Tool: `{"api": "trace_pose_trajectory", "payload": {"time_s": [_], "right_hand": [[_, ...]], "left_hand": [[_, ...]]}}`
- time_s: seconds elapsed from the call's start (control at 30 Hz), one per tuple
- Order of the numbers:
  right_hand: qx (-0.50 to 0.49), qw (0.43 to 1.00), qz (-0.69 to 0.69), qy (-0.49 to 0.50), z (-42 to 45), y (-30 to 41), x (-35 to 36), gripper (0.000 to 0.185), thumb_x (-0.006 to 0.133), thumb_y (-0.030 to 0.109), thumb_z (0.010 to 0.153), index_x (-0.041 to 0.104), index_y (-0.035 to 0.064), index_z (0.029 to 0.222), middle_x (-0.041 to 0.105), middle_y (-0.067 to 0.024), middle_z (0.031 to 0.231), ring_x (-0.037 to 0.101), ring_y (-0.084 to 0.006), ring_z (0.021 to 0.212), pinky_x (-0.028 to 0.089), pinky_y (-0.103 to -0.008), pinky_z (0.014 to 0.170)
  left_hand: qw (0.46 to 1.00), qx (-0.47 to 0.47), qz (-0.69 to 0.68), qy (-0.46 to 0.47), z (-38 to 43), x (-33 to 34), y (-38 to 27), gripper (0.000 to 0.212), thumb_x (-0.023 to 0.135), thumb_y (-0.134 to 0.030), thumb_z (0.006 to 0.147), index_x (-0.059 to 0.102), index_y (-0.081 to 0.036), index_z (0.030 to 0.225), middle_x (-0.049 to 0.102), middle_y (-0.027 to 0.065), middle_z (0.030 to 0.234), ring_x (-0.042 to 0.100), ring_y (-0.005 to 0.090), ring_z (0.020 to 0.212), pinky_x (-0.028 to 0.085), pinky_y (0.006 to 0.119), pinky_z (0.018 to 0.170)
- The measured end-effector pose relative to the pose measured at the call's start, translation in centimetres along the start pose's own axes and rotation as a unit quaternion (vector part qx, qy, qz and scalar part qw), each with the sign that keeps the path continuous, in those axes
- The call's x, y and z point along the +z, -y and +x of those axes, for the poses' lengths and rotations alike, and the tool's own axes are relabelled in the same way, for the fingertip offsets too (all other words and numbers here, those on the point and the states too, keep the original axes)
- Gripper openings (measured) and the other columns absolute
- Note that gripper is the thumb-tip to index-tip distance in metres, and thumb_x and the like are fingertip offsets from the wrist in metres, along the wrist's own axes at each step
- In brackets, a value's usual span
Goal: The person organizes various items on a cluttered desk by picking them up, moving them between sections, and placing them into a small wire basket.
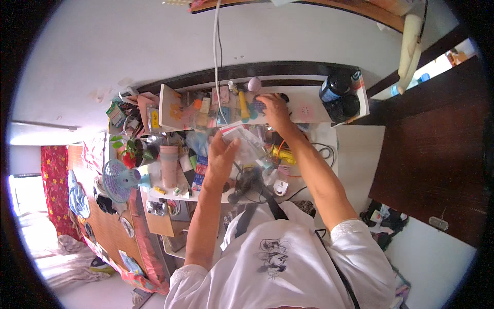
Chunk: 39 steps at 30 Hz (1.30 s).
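Over the cluttered white desk, my left hand (pixel 223 154) grips a clear plastic packet (pixel 247 145) with a red and white edge. My right hand (pixel 274 110) reaches to the white shelf (pixel 305 117) behind the desk, its fingers at a small purple bumpy object (pixel 258 104); whether they grip it I cannot tell. Left of that hand stands a yellow tube (pixel 244 104), with a pinkish egg-shaped item (pixel 254 84) behind it. Under my right forearm lies a yellow object (pixel 283 154) beside an orange cord.
A pink tumbler (pixel 168 166), a potted plant (pixel 144 150) and a small fan (pixel 121 180) stand at the left. Dark jars (pixel 339 87) fill the shelf's right end. A white cable (pixel 216 58) hangs down to the shelf. A black cable (pixel 328 150) curls on the desk's right side.
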State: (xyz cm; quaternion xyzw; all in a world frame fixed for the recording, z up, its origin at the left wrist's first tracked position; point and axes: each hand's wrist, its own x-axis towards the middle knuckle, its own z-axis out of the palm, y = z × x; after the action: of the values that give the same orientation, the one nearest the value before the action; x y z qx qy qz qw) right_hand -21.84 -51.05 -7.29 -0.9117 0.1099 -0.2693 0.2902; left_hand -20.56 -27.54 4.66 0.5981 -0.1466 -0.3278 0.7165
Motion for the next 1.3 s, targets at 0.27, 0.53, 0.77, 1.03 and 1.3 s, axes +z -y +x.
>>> {"api": "trace_pose_trajectory", "payload": {"time_s": [0.27, 0.53, 0.77, 1.03, 1.3], "right_hand": [[-0.142, 0.982, 0.038, 0.120, -1.8, 0.0, -1.9, 0.028, 0.057, 0.003, 0.081, 0.073, 0.0099, 0.103, 0.069, -0.0078, 0.115, 0.061, -0.0286, 0.108, 0.048, -0.0421, 0.096], [-0.030, 0.996, -0.086, -0.022, -2.7, 0.4, -1.1, 0.033, 0.056, 0.004, 0.083, 0.068, 0.0136, 0.113, 0.064, -0.0029, 0.119, 0.057, -0.0279, 0.113, 0.043, -0.0484, 0.093], [0.057, 0.988, -0.126, -0.070, -2.8, -6.0, -5.4, 0.040, 0.058, 0.002, 0.083, 0.062, 0.0110, 0.121, 0.059, -0.0123, 0.129, 0.055, -0.0338, 0.120, 0.043, -0.0477, 0.102], [0.132, 0.947, -0.284, -0.073, -4.0, -4.0, -5.2, 0.043, 0.057, 0.004, 0.084, 0.053, 0.0063, 0.127, 0.053, -0.0177, 0.132, 0.052, -0.0368, 0.121, 0.041, -0.0493, 0.105], [0.120, 0.936, -0.324, -0.070, -8.1, -4.1, -6.2, 0.042, 0.059, 0.013, 0.085, 0.054, 0.0070, 0.127, 0.054, -0.0176, 0.128, 0.055, -0.0368, 0.114, 0.046, -0.0467, 0.097]], "left_hand": [[1.000, -0.002, -0.021, -0.017, 0.0, -0.8, 0.5, 0.034, 0.060, -0.009, 0.095, 0.054, 0.002, 0.127, 0.066, 0.0064, 0.105, 0.064, 0.0128, 0.090, 0.053, 0.028, 0.078], [0.997, -0.027, 0.036, -0.060, -0.6, -1.7, 3.2, 0.035, 0.065, -0.008, 0.093, 0.052, 0.001, 0.125, 0.064, 0.0068, 0.106, 0.064, 0.0138, 0.092, 0.053, 0.029, 0.080], [0.996, -0.075, 0.027, 0.043, -1.7, 0.7, 4.5, 0.032, 0.069, -0.008, 0.091, 0.058, -0.001, 0.120, 0.068, 0.0043, 0.103, 0.064, 0.0125, 0.091, 0.053, 0.029, 0.080], [0.994, -0.070, 0.069, 0.053, -2.2, 3.9, 3.2, 0.029, 0.067, -0.010, 0.091, 0.060, 0.000, 0.117, 0.066, 0.0019, 0.096, 0.060, 0.0098, 0.083, 0.049, 0.027, 0.072], [0.992, -0.100, 0.061, 0.038, 0.7, 6.3, 3.8, 0.022, 0.066, -0.014, 0.092, 0.064, 0.002, 0.108, 0.063, 0.0006, 0.085, 0.056, 0.0074, 0.074, 0.045, 0.027, 0.061]]}}
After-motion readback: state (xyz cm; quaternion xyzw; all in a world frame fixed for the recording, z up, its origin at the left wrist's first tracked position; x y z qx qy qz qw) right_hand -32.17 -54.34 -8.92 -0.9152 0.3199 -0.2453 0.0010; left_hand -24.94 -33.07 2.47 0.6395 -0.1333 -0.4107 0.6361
